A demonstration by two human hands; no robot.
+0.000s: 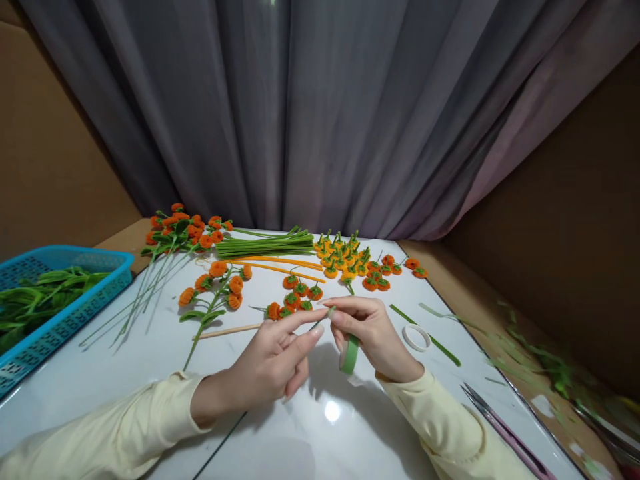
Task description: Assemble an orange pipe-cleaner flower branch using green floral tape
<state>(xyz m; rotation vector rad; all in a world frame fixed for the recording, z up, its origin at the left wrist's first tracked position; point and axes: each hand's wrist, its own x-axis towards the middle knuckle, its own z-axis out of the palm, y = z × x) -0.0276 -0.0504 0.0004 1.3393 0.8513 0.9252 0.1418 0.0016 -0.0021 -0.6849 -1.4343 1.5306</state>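
Observation:
Over the middle of the white table my left hand (273, 363) pinches a thin dark wire stem (220, 445), which slants from the fingertips down toward the near edge. My right hand (365, 333) meets it at the stem's tip, with thumb and index finger pressed together there. A roll of green floral tape (350, 355) hangs in the curled fingers of that hand. Part of the tape between the fingertips is hidden. Just beyond the hands lie small orange pipe-cleaner flowers (293, 303) with green backs. An assembled orange flower branch (210, 307) rests left of them.
A blue basket (107, 263) of green leaves stands at left. Along the back are finished orange stems (183, 227), green pipe cleaners (267, 245) and yellow flower pieces (345, 253). A white ring (417, 338) and tweezers (505, 430) lie at right, near green scraps (555, 373).

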